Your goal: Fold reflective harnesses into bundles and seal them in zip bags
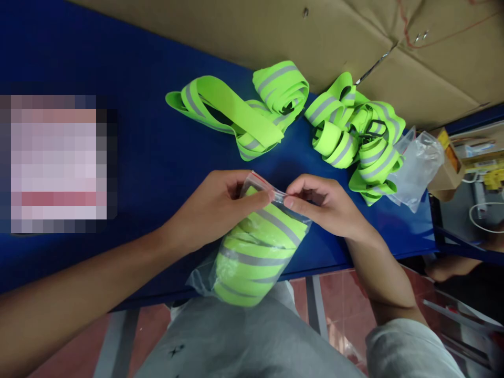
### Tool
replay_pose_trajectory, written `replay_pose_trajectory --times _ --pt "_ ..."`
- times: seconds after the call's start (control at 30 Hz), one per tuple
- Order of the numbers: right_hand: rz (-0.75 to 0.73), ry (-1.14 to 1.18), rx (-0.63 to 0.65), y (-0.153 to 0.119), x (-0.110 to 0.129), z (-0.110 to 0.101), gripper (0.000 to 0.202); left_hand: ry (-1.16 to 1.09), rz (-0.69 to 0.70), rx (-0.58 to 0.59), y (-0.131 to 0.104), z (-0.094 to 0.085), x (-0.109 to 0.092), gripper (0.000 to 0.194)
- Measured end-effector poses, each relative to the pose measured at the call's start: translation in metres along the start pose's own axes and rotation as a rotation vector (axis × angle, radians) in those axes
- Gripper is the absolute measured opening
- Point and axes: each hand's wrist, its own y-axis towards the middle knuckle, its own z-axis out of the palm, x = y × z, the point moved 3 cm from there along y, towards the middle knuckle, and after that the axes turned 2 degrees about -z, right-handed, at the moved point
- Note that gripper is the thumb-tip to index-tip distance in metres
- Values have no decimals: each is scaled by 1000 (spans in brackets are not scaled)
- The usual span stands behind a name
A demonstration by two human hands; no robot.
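A clear zip-lock bag [200, 275] with a red line along its top hangs at the table's near edge, between both hands. Inside it lies a folded neon-yellow reflective strap [252, 257] with grey stripes. My left hand [226, 202] pinches the bag's top edge, thumb on the zip strip. At the right part of the same edge, my right hand [325, 205] pinches the strip between thumb and fingertips. Beyond the hands, loose reflective straps [244, 118] lie partly rolled on the blue table, and a tangled pile of more straps [362, 131] with black buckles sits further right.
Empty clear bags [419, 168] lie by the right end of the blue table [157, 142]. Next to them stands a small cardboard box [449, 168]. A brown cardboard sheet [197, 31] rises along the back. A blurred-out object [59, 168] is at left.
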Motion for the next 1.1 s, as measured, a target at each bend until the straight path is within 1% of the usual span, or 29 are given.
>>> replay_pose_trajectory --times 0.1,0.17,0.23,0.33,0.4,0.43,0.5,0.63,0.8,0.97,1.1 --pt "-10 -16 -9 0 1 4 24 103 64 -25 0 -2 -1 20" --pt "-10 -18 -1 0 2 3 24 116 124 -46 -2 -3 -3 18" --pt "15 -24 35 0 3 0 25 94 147 -53 -2 -3 -5 16" --pt "74 -14 93 -3 4 -8 26 -23 99 -47 -2 -2 -3 15" --pt "92 11 92 -5 4 -12 24 -123 29 -20 -2 0 -1 15" --pt "90 24 87 -5 5 -13 23 -140 -10 -3 -2 1 0 15" --pt "77 36 91 -6 4 -12 22 -92 -60 18 -3 2 0 15" --pt "75 27 101 -4 2 -6 22 58 -35 -11 -4 2 -3 14" --pt "82 -28 130 -4 0 -2 22 84 -4 -6 -3 2 -3 17" --pt "-12 -24 93 -5 3 1 16 41 -63 18 -4 2 -4 17" --pt "-80 -66 69 -5 5 6 14 77 -62 9 -7 2 -5 17"
